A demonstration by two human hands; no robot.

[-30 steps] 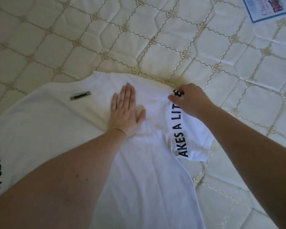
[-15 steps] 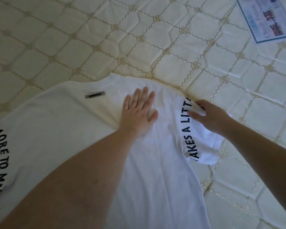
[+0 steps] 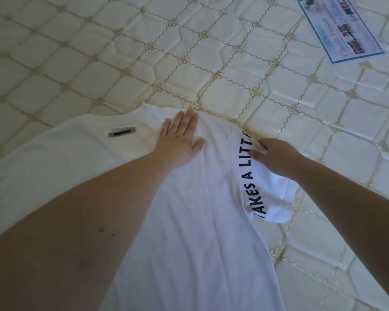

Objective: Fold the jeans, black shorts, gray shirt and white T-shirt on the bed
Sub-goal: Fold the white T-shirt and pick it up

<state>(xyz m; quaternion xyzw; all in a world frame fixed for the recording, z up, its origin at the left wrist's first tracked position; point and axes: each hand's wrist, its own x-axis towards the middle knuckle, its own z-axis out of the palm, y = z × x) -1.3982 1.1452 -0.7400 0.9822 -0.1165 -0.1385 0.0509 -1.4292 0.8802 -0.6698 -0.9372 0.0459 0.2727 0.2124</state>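
The white T-shirt [image 3: 189, 221] lies spread flat on the bed, its small grey neck label [image 3: 122, 132] facing up and black lettering running along both sleeves. My left hand [image 3: 180, 140] presses flat on the shirt near the right shoulder, fingers straight. My right hand [image 3: 274, 157] pinches a fold of the right sleeve [image 3: 272, 194] at its top edge, beside the lettering. The jeans, black shorts and gray shirt are out of view.
The cream quilted mattress [image 3: 189, 52] with its gold diamond pattern stretches beyond and to the right of the shirt. A printed paper label with a blue border [image 3: 339, 28] lies on it at the top right.
My left hand has slid up toward the shoulder seam. My right hand has shifted down and right along the sleeve edge and now pinches the cloth there.
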